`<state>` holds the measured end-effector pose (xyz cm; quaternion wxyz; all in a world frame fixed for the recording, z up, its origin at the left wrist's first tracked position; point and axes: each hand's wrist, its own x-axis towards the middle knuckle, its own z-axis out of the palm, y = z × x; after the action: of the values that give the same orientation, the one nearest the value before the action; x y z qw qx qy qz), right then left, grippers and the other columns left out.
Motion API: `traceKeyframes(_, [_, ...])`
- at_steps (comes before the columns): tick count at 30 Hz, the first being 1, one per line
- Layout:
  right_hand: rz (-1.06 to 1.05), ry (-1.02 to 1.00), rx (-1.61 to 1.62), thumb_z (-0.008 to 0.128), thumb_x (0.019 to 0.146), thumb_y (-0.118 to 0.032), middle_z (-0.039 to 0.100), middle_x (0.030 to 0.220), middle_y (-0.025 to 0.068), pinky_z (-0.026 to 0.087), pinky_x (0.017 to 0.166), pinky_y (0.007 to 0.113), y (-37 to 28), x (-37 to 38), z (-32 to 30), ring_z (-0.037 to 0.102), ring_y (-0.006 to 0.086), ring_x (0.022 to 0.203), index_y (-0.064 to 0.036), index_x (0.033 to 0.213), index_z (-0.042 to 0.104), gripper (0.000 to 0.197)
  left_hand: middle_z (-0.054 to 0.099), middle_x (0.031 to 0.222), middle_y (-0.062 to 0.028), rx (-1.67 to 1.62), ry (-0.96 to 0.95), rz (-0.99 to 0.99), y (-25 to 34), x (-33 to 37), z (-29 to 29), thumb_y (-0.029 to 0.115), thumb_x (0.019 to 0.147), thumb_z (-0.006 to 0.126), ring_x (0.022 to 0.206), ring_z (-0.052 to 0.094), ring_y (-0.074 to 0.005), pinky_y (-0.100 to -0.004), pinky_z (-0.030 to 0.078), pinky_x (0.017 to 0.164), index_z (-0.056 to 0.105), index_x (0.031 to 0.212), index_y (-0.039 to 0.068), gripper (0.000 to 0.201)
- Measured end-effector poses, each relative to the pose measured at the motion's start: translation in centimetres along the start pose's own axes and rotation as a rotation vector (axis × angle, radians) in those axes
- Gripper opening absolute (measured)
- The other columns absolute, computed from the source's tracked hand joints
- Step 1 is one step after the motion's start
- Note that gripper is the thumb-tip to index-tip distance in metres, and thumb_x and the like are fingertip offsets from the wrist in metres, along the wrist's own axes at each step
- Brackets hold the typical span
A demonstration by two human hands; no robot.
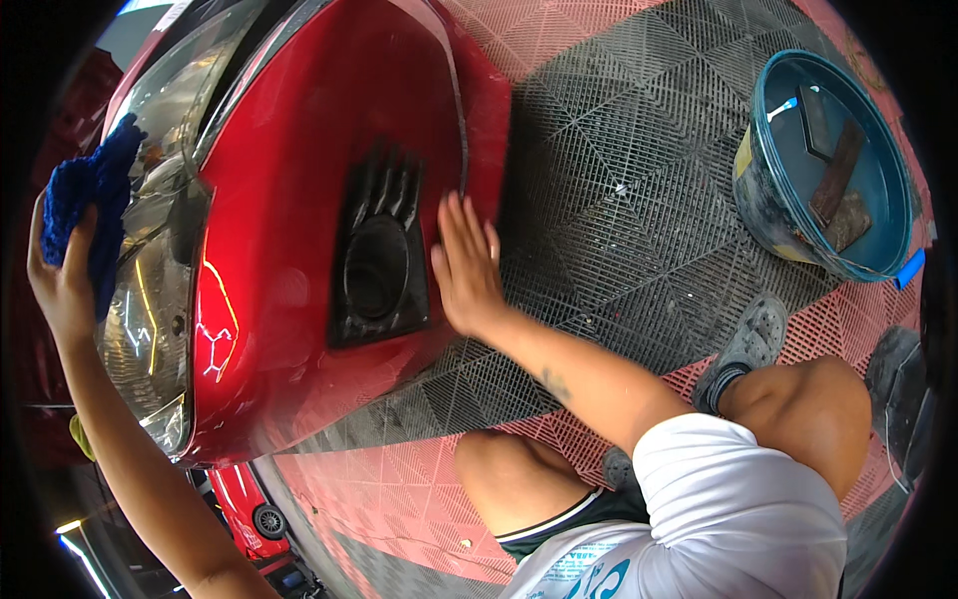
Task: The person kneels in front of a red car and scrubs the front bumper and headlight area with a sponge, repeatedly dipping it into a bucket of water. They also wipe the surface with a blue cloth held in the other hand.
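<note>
While the left hand (68, 285) gripped a bunched blue cloth (95, 185) in the head view, its fingers clamped on the fabric, the right hand (467, 275) appeared to rest against the red bumper (274, 230) of a car, its fingers stretched out and nearly together. The cloth lay at the far left, in front of the outer part of the clear headlight (162, 265); whether it touched the lens could not be told. Between the headlight and the right hand, a black recess (379, 270) with a round opening was set into the bumper. To the right, well apart from both hands, a blue bucket (773, 200) stood on the grated floor (619, 190), holding a flat black block (815, 122), a brown bar (836, 172) and a second brownish block (848, 222). Near the bucket was a grey clog (753, 339) on the person's foot. Another red car (239, 504) showed at the lower left.
</note>
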<state>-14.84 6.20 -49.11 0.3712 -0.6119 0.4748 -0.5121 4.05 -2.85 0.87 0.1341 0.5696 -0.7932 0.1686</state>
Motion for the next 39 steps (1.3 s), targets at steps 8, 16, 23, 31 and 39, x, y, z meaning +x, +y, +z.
traceKeyframes(8, [0.086, -0.197, 0.106, 0.029, 0.115, -0.037, 0.013, 0.179, 0.0221, 0.007, 0.131, 0.060, -2.6, -5.2, 2.4, 0.011, 0.0383, 0.166, -0.0007, 0.171, 0.014, 0.068, 0.071, 0.126, -0.0101, 0.065, 0.009, 0.020, 0.9, -1.2, -2.9, 0.015, 0.095, 0.077, 0.115, 0.067, -0.0169, -0.0319, 0.049, 0.107, 0.063, 0.141, -0.005, 0.052])
traceKeyframes(16, [0.033, 0.041, 0.199, 0.045, 0.112, -0.017, 0.016, 0.178, 0.0237, 0.014, 0.131, 0.057, 0.4, 2.9, 1.3, 0.014, 0.0392, 0.165, -0.0015, 0.171, 0.016, 0.067, 0.071, 0.125, -0.0102, 0.050, -0.030, 0.077, 1.2, -1.1, -2.4, 0.013, 0.096, 0.075, 0.117, 0.066, -0.0182, -0.0342, 0.048, 0.109, 0.063, 0.139, -0.005, 0.049])
traceKeyframes(23, [-0.009, 0.072, 0.223, 0.051, 0.108, -0.016, 0.019, 0.177, 0.0220, 0.013, 0.131, 0.056, 1.2, 5.7, 0.0, 0.015, 0.0379, 0.165, -0.0036, 0.171, 0.018, 0.072, 0.070, 0.129, -0.0114, -0.024, -0.027, -0.039, 0.7, -1.3, -2.9, 0.012, 0.095, 0.071, 0.119, 0.065, -0.0206, -0.0364, 0.047, 0.111, 0.063, 0.139, -0.005, 0.048])
traceKeyframes(31, [-0.080, -0.100, 0.180, 0.050, 0.105, -0.015, 0.015, 0.179, 0.0187, 0.009, 0.131, 0.058, 3.7, 3.1, -0.6, 0.010, 0.0376, 0.167, -0.0052, 0.172, 0.016, 0.075, 0.069, 0.131, -0.0130, -0.010, -0.048, -0.045, 2.3, -1.7, -2.2, 0.011, 0.096, 0.070, 0.123, 0.064, -0.0220, -0.0374, 0.046, 0.113, 0.061, 0.142, -0.005, 0.049])
traceKeyframes(39, [-0.107, -0.108, 0.183, 0.048, 0.110, -0.023, 0.020, 0.178, 0.0174, 0.011, 0.130, 0.060, 4.0, 5.7, -1.1, 0.016, 0.0370, 0.166, -0.0061, 0.171, 0.020, 0.070, 0.066, 0.135, -0.0137, 0.006, -0.077, -0.022, 4.2, -1.6, -1.8, 0.007, 0.095, 0.069, 0.127, 0.062, -0.0226, -0.0385, 0.044, 0.115, 0.060, 0.141, -0.005, 0.048])
